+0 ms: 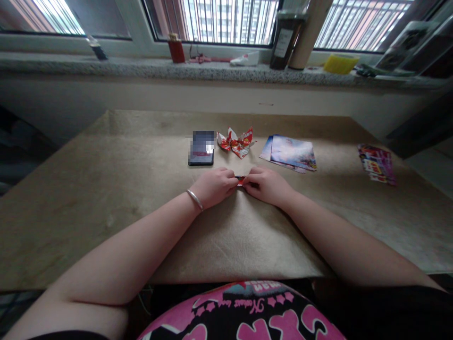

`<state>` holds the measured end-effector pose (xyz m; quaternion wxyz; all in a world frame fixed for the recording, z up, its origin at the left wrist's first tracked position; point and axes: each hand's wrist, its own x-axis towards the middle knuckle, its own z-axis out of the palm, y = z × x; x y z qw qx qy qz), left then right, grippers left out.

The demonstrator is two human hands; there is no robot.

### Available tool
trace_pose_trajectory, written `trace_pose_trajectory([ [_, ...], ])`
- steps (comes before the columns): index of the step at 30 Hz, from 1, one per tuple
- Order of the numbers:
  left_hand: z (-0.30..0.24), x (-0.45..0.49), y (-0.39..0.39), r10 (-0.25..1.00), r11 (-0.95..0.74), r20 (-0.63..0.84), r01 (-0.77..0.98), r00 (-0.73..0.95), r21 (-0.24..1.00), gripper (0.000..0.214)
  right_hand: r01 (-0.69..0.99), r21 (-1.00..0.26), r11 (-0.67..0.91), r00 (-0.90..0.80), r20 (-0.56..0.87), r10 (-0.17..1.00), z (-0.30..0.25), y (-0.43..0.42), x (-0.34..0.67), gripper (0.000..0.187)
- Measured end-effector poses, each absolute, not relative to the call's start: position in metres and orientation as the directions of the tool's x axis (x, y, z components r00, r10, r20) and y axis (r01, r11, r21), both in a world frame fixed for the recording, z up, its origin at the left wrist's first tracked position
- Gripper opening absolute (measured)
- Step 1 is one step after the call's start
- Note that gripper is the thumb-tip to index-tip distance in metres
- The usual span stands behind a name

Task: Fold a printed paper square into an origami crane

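Between my two hands, flat on the table (226, 245), lies a small red piece of folded paper (241, 180). Its ends are covered by my fingers. My left hand (216, 185), with a silver bangle at the wrist, pinches the left end. My right hand (267, 185) pinches the right end, fingers curled. Just beyond them sits a folded red and white paper shape (236, 142) with several pointed tips. Left of that is a dark phone-like device (201, 148), its screen partly blurred out.
Glossy picture sheets (293, 151) lie overlapped right of the folded shape. A fanned stack of colourful printed papers (377, 164) rests at the far right. Behind the table, a stone windowsill (134, 70) carries a red container (176, 50), a dark jar (284, 42) and a yellow item (340, 63).
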<state>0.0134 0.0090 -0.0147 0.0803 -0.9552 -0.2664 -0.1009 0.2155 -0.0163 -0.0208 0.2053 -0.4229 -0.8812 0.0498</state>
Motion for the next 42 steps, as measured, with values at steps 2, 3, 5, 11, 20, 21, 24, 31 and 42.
trace_pose_trajectory([
  [2,-0.014,0.013,0.009,0.5,-0.844,0.251,0.531,0.829,-0.076,0.017,0.729,-0.337,0.596,-0.514,0.306,0.801,-0.021,-0.015,0.213,0.016],
  [3,-0.014,0.013,0.009,0.504,-0.842,0.255,0.535,0.825,-0.065,0.017,0.731,-0.37,0.573,-0.492,0.296,0.819,-0.021,-0.014,0.212,0.014],
  [5,-0.014,0.013,0.009,0.517,-0.838,0.249,0.543,0.819,-0.046,0.018,0.739,-0.419,0.527,-0.452,0.273,0.85,-0.021,-0.013,0.21,0.013],
  [11,-0.01,0.007,0.013,0.501,-0.853,0.217,0.52,0.838,-0.04,0.018,0.769,-0.516,0.378,-0.34,0.171,0.925,-0.025,-0.008,0.211,0.011],
  [20,-0.008,0.004,0.015,0.37,-0.9,0.153,0.395,0.916,-0.183,0.029,0.799,-0.523,0.297,-0.283,0.11,0.953,-0.025,-0.007,0.213,0.012],
  [21,-0.008,0.004,0.014,0.378,-0.897,0.156,0.402,0.913,-0.182,0.029,0.797,-0.526,0.296,-0.283,0.108,0.953,-0.025,-0.007,0.212,0.012],
  [24,-0.011,0.005,0.014,0.395,-0.885,0.188,0.427,0.899,-0.186,0.027,0.789,-0.537,0.298,-0.287,0.107,0.952,-0.024,-0.008,0.213,0.01],
  [31,-0.016,0.006,0.014,0.432,-0.864,0.237,0.474,0.87,-0.168,0.019,0.798,-0.415,0.437,-0.377,0.223,0.899,-0.024,-0.012,0.217,0.01],
  [42,-0.017,0.008,0.012,0.472,-0.842,0.258,0.518,0.843,-0.152,0.023,0.779,-0.127,0.614,-0.571,0.264,0.778,-0.018,-0.019,0.225,0.024],
])
